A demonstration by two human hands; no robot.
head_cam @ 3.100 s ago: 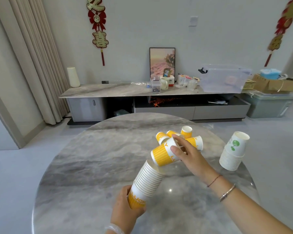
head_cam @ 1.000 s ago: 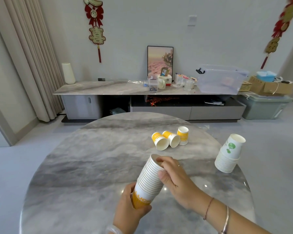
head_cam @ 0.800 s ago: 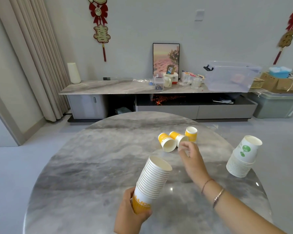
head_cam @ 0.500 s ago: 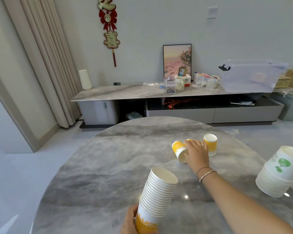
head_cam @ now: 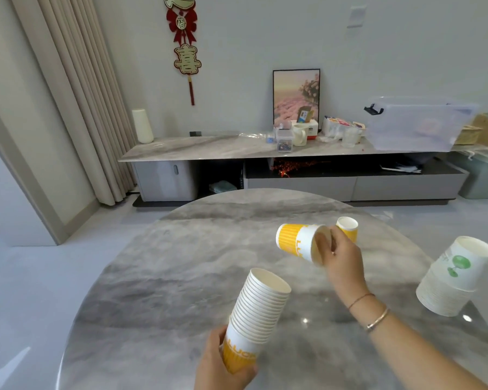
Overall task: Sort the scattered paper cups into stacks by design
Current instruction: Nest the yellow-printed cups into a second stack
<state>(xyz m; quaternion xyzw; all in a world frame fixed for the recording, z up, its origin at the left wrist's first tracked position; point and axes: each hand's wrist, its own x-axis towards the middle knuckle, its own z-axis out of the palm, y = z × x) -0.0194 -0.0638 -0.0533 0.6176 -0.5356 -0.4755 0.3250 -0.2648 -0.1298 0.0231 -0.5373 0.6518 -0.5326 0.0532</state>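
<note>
Lettering "LUC" crosses the ribbed yellow band of the nested paper-cup stack [head_cam: 261, 308], tilted over the marble tabletop [head_cam: 166, 277], the left hand [head_cam: 220, 367] with its grip curled round the base. Beyond that stack, the right hand [head_cam: 343, 263] has its grip pinching a sideways yellow-banded cup [head_cam: 293, 240]; to the stack's right leans a green-printed stack [head_cam: 457, 280].

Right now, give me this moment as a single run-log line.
left hand: grips yellow stack | right hand: holds sideways yellow cup | on table: upright yellow cup, green-print stack | next: likely nest held cup
</note>
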